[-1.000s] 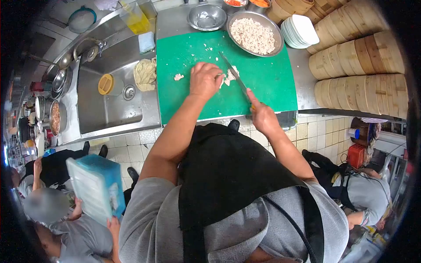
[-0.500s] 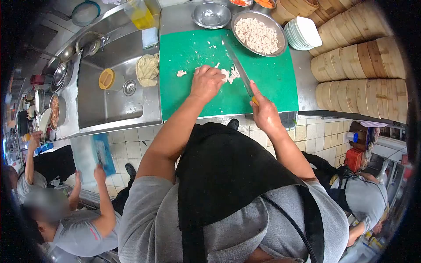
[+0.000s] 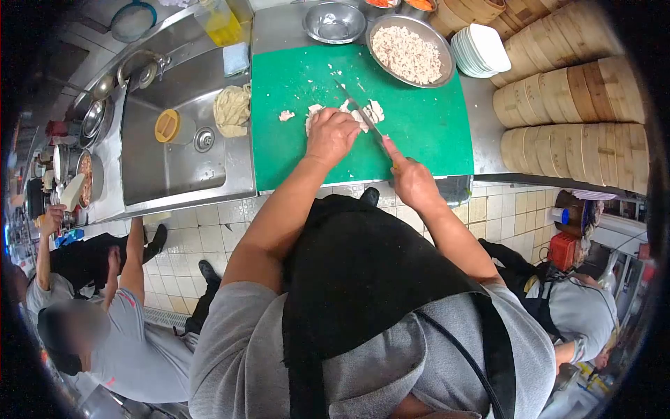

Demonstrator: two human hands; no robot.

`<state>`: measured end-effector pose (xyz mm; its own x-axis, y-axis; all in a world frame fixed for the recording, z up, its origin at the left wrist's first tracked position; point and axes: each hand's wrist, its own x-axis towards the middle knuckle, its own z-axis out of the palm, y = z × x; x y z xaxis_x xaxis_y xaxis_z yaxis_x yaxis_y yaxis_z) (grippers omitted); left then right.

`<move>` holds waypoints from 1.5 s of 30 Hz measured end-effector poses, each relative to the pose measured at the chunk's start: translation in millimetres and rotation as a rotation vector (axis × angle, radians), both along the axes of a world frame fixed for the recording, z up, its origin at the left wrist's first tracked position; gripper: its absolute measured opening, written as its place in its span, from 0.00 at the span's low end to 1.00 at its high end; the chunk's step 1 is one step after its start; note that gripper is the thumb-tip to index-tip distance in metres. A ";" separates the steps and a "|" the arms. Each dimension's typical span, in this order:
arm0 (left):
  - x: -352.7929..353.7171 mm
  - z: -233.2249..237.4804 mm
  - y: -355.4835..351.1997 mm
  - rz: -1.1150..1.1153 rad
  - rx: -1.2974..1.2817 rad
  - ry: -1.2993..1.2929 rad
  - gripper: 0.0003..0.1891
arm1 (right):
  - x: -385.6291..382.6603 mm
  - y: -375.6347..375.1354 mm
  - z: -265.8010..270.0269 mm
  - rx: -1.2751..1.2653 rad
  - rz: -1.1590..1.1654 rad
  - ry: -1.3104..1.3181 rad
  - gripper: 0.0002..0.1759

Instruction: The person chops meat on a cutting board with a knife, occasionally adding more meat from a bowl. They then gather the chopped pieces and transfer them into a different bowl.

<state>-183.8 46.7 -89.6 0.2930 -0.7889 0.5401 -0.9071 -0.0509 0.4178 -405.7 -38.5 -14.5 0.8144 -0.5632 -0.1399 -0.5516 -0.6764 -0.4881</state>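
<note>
On the green cutting board [image 3: 412,146], my left hand [image 3: 331,135] presses down on pale meat with its fingers bent together. My right hand [image 3: 413,183] is wrapped round the yellow handle of a knife [image 3: 367,119], index finger along its spine. The blade slants up and left beside my left fingertips, among the meat pieces. Chopped pale meat [image 3: 375,110] lies right of the blade, and a small scrap [image 3: 286,115] sits left of my left hand. A metal bowl of diced meat [image 3: 410,56] stands at the board's upper right.
An empty metal bowl [image 3: 335,23] and stacked white plates [image 3: 480,50] stand behind. Bamboo steamers [image 3: 558,143] line the right. At left, the sink [image 3: 174,164] holds a yellow-lidded container [image 3: 168,126]; a cloth [image 3: 232,110] lies on its edge. Co-workers stand at lower left and right.
The knife and my right hand have moved left, bringing the blade against the meat near my left fingers. At lower left, a co-worker's arms have moved and the clear and blue sheets are gone.
</note>
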 end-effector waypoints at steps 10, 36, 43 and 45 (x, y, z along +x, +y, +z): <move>3.4 4.8 6.0 -0.020 -0.051 -0.008 0.10 | 1.5 -1.8 1.6 -0.015 0.060 -0.089 0.42; 21.6 8.9 24.5 0.202 0.048 0.057 0.14 | 6.6 -5.3 4.1 0.027 0.036 -0.018 0.43; 15.1 -1.0 8.4 0.163 0.105 0.036 0.11 | 16.0 11.0 4.3 -0.025 0.020 -0.293 0.43; 15.9 -0.1 11.2 0.152 0.092 0.048 0.11 | 18.2 5.2 -3.1 -0.018 0.053 -0.106 0.43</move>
<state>-168.0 57.9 -89.7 0.4363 -0.7792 0.4500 -0.8651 -0.2257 0.4479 -387.5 -33.3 -17.6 0.8528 -0.5206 -0.0416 -0.4606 -0.7121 -0.5298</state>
